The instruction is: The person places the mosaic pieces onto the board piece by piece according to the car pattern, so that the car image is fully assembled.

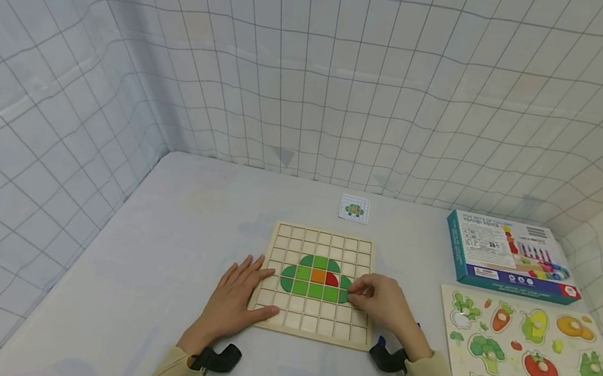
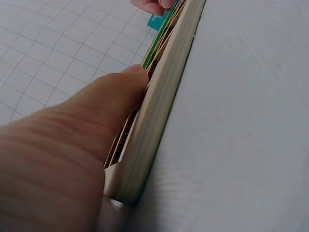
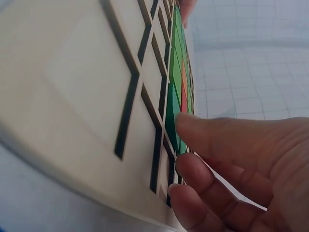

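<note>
A wooden grid board (image 1: 308,329) lies flat on the table, with light green, dark green, orange and red tiles set in its middle cells. My left hand (image 1: 235,297) rests on the board's left edge with spread fingers, and its thumb (image 2: 123,84) lies over the frame. At the right end of the coloured shape, my right hand (image 1: 381,302) has its thumb and curled fingers at a dark green rounded tile (image 3: 172,116). The thumb tip touches that tile, which sits at its cell. The fingers partly hide the tile's outer edge.
Behind the board lies a small picture card (image 1: 354,209) showing a similar coloured shape. A boxed toy set (image 1: 511,256) stands at the back right. In front of it is a vegetable puzzle board (image 1: 508,346). Grid-patterned cloth walls (image 1: 319,84) enclose the table.
</note>
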A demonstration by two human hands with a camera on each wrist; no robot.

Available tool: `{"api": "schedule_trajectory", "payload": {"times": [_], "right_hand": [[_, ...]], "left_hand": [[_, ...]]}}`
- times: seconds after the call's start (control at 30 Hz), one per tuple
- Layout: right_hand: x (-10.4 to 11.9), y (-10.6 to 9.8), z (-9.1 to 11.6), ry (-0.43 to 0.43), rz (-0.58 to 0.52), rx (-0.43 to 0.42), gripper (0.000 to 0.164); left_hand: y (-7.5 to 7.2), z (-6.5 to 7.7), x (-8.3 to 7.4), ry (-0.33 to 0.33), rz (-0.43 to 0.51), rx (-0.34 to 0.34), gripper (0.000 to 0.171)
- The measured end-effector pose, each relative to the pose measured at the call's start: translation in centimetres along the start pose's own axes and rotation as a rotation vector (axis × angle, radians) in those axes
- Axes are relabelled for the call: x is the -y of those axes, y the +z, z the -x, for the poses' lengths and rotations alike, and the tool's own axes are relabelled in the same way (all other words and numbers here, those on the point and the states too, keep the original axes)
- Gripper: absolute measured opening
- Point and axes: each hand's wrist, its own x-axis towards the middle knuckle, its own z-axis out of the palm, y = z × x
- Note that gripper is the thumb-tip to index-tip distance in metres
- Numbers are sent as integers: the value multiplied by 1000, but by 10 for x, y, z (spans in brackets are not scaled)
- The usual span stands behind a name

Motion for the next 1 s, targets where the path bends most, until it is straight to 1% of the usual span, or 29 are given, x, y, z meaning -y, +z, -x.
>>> {"api": "schedule_trajectory", "payload": {"times": [0.23, 0.33, 0.6, 0.77, 0.9, 1.0], "right_hand": [[-1, 1, 0, 11, 20, 11, 11], [0, 2, 0, 6, 29, 6, 12], [3, 3, 1, 36, 34, -1, 13], [4, 2, 4, 35, 43, -9, 12], [3, -2, 10, 37, 43, -33, 9], [0, -9, 17, 19, 47, -73, 7]], "left_hand": [[-3, 0, -1, -6, 0, 6, 78], [-2, 0, -1, -8, 3, 8, 78], [-1, 0, -1, -10, 2, 12, 78], [0, 0, 0, -10, 2, 12, 78], [0, 0, 0, -8, -5, 9, 79], [1, 0, 0, -3, -4, 0, 78]]}}
